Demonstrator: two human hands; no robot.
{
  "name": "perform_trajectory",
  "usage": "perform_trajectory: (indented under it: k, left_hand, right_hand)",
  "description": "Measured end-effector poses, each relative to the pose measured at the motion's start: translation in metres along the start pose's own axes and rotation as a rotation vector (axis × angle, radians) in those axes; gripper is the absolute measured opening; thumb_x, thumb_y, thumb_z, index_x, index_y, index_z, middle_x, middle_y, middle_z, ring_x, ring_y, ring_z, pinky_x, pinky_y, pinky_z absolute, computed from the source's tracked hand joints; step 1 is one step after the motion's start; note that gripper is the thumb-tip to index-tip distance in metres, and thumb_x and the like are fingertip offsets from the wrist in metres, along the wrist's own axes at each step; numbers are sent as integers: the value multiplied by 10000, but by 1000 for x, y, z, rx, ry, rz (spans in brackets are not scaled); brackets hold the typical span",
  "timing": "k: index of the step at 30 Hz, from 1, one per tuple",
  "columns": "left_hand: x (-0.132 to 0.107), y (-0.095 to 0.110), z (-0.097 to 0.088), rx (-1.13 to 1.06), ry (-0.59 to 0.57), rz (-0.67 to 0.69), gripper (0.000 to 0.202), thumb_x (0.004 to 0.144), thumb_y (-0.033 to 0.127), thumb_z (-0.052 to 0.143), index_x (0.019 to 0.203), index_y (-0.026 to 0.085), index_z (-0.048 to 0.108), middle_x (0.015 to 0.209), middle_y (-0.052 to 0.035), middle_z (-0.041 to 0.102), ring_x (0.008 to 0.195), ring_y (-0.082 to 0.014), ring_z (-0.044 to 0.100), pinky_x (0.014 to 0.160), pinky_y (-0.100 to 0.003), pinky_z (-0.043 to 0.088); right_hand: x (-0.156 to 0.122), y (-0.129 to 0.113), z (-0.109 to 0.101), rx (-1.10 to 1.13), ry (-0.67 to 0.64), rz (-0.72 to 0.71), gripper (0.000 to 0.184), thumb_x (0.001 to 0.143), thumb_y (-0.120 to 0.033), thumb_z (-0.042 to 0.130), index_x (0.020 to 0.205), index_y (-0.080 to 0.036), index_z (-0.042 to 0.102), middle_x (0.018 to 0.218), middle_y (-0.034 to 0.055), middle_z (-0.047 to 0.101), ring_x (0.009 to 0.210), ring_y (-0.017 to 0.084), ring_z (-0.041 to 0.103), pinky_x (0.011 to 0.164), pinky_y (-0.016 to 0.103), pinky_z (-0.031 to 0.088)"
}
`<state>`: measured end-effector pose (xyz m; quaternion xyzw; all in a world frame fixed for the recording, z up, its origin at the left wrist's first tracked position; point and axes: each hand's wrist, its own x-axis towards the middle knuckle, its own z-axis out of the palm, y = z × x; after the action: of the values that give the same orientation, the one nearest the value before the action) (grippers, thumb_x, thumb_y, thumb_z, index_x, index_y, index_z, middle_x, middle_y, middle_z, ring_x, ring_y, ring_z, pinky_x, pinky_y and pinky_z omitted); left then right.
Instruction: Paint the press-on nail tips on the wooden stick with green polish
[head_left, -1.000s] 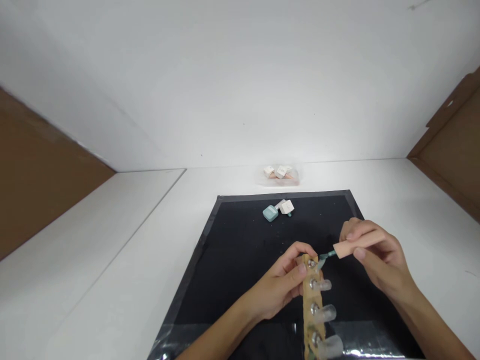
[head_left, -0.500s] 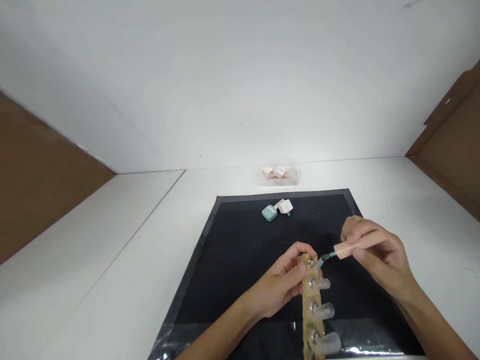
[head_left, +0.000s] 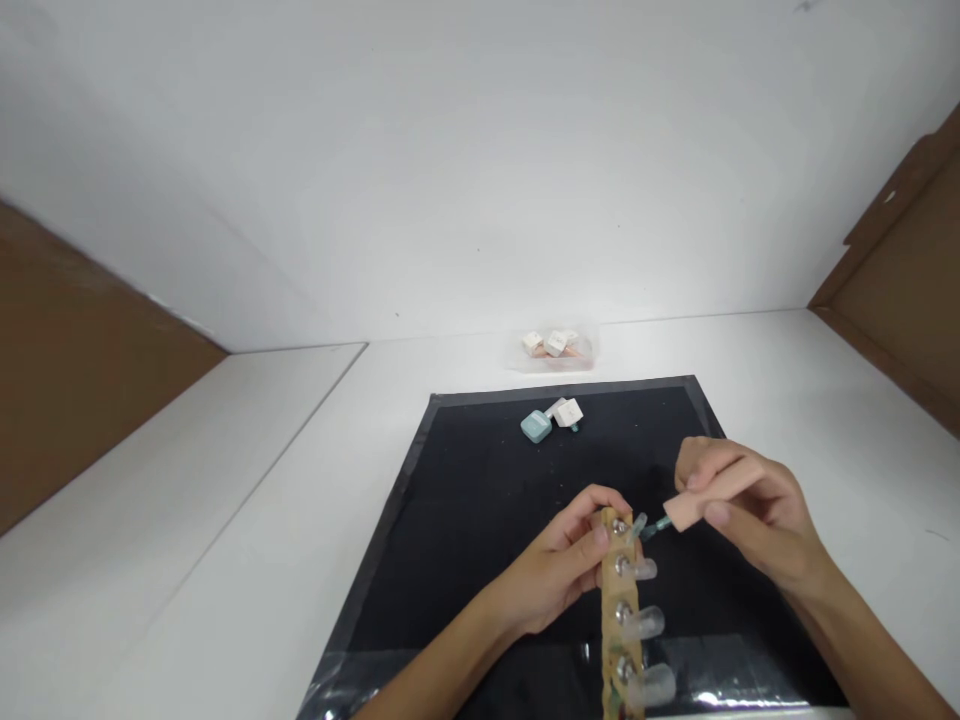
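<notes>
My left hand [head_left: 566, 560] grips the far end of a tan wooden strip [head_left: 621, 597]. Along its right side, several clear false nail tips [head_left: 643, 624] stick out from metal knobs. Between the fingers and thumb of my right hand [head_left: 750, 505] is a nail polish brush [head_left: 712, 494] with a pale pink handle. Its bristles carry teal polish and sit beside the farthest nail tip [head_left: 638, 526]; whether they touch it I cannot tell. Farther back lies a teal nail polish bottle [head_left: 536, 426] beside a white cube-shaped piece [head_left: 568, 412].
A black mat [head_left: 465, 500] covers the middle of the white table [head_left: 225, 560]. Behind it stands a clear plastic tray [head_left: 559, 364] with white-topped pieces inside. Brown cardboard panels [head_left: 82, 360] flank the table on both sides.
The brush has turned slightly, its bristles moving down and right along the farthest nail tip. My left hand keeps its hold on the strip, and the whole view has shifted a little.
</notes>
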<state>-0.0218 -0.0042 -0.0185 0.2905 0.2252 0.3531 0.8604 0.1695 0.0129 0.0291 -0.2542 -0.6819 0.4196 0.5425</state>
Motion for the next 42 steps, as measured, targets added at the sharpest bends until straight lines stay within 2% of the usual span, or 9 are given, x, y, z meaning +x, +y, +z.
perform_trajectory:
  k: [4, 10, 16, 21, 24, 27, 33, 37, 42]
  left_hand:
    - [0, -1, 1, -5, -31, 13, 307, 736, 388, 721, 886, 173, 562, 716, 21, 615, 660, -95, 631, 592, -176, 429]
    - [1, -4, -2, 10, -43, 20, 300, 744, 391, 714, 913, 182, 581, 728, 19, 632, 665, -94, 644, 607, -175, 437]
    - [1, -3, -1, 19, -45, 19, 304, 744, 405, 709, 910, 187, 576, 728, 27, 610, 659, -91, 622, 620, -188, 436]
    - [1, -2, -1, 9, -19, 6, 328, 729, 402, 725, 913, 178, 571, 721, 20, 621, 650, -86, 620, 601, -177, 424]
    - [0, -2, -1, -1, -14, -2, 320, 730, 397, 726, 895, 174, 567, 719, 10, 638, 636, -84, 620, 579, -168, 421]
    - [1, -2, 0, 0, -21, -3, 310, 737, 393, 721, 887, 174, 561, 740, -1, 658, 626, -79, 620, 570, -163, 419]
    - [1, -3, -1, 2, -38, 47, 298, 774, 389, 686, 940, 185, 546, 777, -19, 680, 624, -89, 625, 573, -172, 427]
    - [0, -4, -3, -4, -56, 52, 276, 793, 373, 671, 965, 195, 548, 811, -23, 686, 650, -90, 638, 596, -175, 445]
    - [0, -1, -1, -36, -51, 57, 276, 788, 370, 678, 952, 190, 548, 810, -29, 704, 655, -88, 646, 580, -163, 455]
  right_hand:
    - [1, -3, 1, -69, -60, 43, 74, 884, -264, 583, 867, -249, 654, 688, 10, 603, 616, 150, 541, 545, 290, 435]
    - [-1, 3, -4, -21, 66, 49, 141, 875, -257, 599, 746, -235, 652, 720, 16, 598, 635, 145, 546, 555, 282, 439]
    - [-1, 0, -2, -6, -62, 91, 74, 877, -268, 596, 852, -250, 662, 701, 7, 593, 616, 140, 535, 539, 271, 425]
    - [-1, 2, -3, -36, 84, 79, 155, 868, -249, 607, 726, -230, 666, 733, 18, 611, 649, 143, 557, 570, 271, 450]
    - [-4, 5, -3, 62, 71, 91, 119, 843, -272, 640, 734, -237, 673, 735, 19, 610, 649, 146, 552, 567, 271, 455]
    - [-5, 5, -2, 122, 59, 199, 75, 804, -308, 684, 770, -242, 676, 718, 14, 608, 628, 140, 545, 526, 250, 442]
    - [3, 2, 3, 161, 125, 436, 273, 706, -454, 740, 687, -202, 637, 486, -38, 499, 449, 105, 458, 437, 236, 397]
    - [6, 2, 6, 232, 175, 514, 335, 659, -484, 761, 649, -187, 607, 454, -39, 511, 416, 98, 448, 411, 226, 381]
    - [4, 3, 9, 265, 124, 567, 307, 668, -433, 770, 652, -179, 599, 484, -28, 577, 406, 86, 487, 417, 208, 393]
